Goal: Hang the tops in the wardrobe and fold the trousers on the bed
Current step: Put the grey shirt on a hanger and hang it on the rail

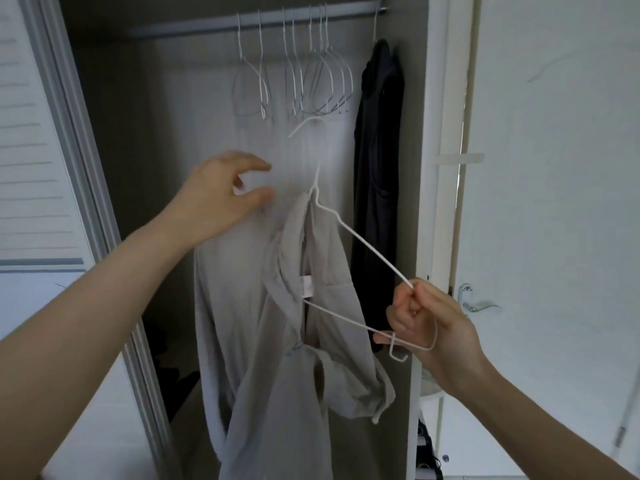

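Right hand (427,323) is pinching the shoulder end of a white wire hanger (360,244), fingers curled round the wire, so the hanger sits tilted with its hook (306,124) pointing up toward the rail (207,27); a beige top (277,341) is draped over the hanger's other arm and hangs down pretty bunched up, in front of the open wardrobe (420,168); left hand (221,192) is up beside the top's collar, fingers loosely spread, gripping nothing; up on the rail there's a bunch of empty wire hangers (304,81); a dark garment (379,188) hangs at the far right end; white door with a handle (476,303) off to the right.
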`<state>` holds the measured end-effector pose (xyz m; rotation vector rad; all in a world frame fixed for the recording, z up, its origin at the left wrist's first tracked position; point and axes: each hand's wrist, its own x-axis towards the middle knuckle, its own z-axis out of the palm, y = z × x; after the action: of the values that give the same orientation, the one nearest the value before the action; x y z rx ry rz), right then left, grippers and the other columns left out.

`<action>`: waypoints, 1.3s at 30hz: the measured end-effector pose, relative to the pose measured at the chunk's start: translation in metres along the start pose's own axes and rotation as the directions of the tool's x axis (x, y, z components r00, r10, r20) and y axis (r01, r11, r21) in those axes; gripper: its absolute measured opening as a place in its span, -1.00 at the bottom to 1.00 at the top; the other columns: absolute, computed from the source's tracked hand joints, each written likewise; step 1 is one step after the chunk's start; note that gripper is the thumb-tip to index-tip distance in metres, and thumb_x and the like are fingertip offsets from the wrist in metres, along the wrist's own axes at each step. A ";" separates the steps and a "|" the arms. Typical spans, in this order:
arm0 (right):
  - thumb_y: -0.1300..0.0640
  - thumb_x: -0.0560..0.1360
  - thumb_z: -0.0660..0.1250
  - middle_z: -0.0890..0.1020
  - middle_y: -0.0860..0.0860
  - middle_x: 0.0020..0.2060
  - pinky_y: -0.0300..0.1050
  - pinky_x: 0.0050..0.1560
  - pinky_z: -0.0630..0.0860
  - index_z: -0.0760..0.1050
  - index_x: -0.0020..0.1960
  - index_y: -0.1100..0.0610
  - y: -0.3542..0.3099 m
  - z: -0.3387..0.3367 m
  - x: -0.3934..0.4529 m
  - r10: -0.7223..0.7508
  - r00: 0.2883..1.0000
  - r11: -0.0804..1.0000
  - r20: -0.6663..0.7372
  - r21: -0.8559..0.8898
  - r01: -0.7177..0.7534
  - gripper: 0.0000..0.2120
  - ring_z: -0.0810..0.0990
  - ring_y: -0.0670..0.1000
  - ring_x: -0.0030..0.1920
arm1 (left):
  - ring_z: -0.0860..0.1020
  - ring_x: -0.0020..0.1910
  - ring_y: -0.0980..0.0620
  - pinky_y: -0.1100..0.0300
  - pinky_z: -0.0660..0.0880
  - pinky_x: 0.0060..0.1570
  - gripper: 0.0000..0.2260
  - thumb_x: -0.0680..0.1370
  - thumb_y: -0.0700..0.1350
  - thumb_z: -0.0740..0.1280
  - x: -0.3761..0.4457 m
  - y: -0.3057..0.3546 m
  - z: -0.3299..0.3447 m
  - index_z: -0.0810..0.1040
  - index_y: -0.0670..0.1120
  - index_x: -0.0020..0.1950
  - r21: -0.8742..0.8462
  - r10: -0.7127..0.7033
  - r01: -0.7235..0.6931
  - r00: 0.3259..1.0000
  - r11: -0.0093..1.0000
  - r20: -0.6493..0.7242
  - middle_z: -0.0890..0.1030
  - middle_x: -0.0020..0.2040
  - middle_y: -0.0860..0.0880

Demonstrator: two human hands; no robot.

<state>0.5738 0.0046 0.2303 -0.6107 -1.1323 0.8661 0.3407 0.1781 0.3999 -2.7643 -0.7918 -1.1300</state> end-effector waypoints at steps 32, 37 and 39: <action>0.02 0.40 0.23 0.44 -0.01 -0.20 0.08 0.11 0.24 0.41 -0.13 0.10 0.001 -0.004 0.006 0.613 0.790 -0.227 0.024 -0.952 0.205 -0.85 0.36 0.02 0.00 | 0.46 -0.35 0.08 0.34 0.37 -0.22 -0.81 0.55 0.00 0.38 -0.040 -0.030 0.041 0.68 -0.11 -0.12 -0.266 -0.236 0.183 0.954 0.946 -0.183 0.59 -0.30 -0.07; 0.31 0.41 0.24 0.34 -0.03 -0.24 -0.13 -0.14 0.18 0.38 -0.22 0.08 -0.028 -0.006 0.040 0.349 0.917 -0.213 0.193 -0.937 0.278 -0.85 0.31 0.03 -0.11 | 0.49 -0.31 -0.02 0.20 0.38 -0.20 -0.81 0.55 -0.04 0.38 -0.045 -0.021 0.053 0.68 -0.14 -0.12 -0.241 -0.192 0.157 0.973 0.958 -0.131 0.57 -0.32 -0.11; 0.37 0.39 0.24 0.33 -0.01 -0.20 -0.18 -0.17 0.09 0.49 -0.21 0.15 -0.034 0.018 0.061 0.213 0.929 -0.213 0.302 -0.914 0.346 -0.85 0.29 0.02 -0.10 | 0.42 -0.34 0.03 0.27 0.32 -0.28 -0.80 0.56 -0.05 0.38 -0.038 0.001 0.065 0.64 -0.13 -0.19 -0.253 -0.149 0.121 0.984 0.960 -0.095 0.51 -0.37 -0.13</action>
<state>0.5765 0.0373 0.2946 -1.7919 -2.1745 -0.4375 0.3596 0.1755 0.3269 -2.8431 -0.8964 -1.4915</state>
